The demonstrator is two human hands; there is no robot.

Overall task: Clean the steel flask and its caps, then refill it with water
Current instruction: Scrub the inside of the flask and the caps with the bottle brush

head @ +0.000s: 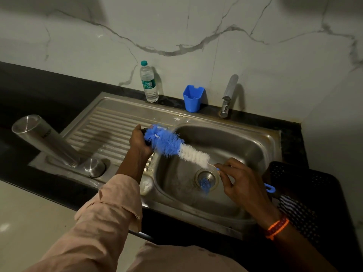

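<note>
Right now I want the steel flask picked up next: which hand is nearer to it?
Left. The left hand grips a dark cap just right of the steel flask; the right hand holds the bottle brush over the sink basin.

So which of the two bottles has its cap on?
The clear plastic water bottle by the wall, teal cap on. The steel flask stands upside down, uncapped, on the drainboard.

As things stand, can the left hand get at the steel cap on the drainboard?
Probably not yet: the left hand grips a small dark object against the brush. The steel cap sits unobstructed beside the flask.
</note>
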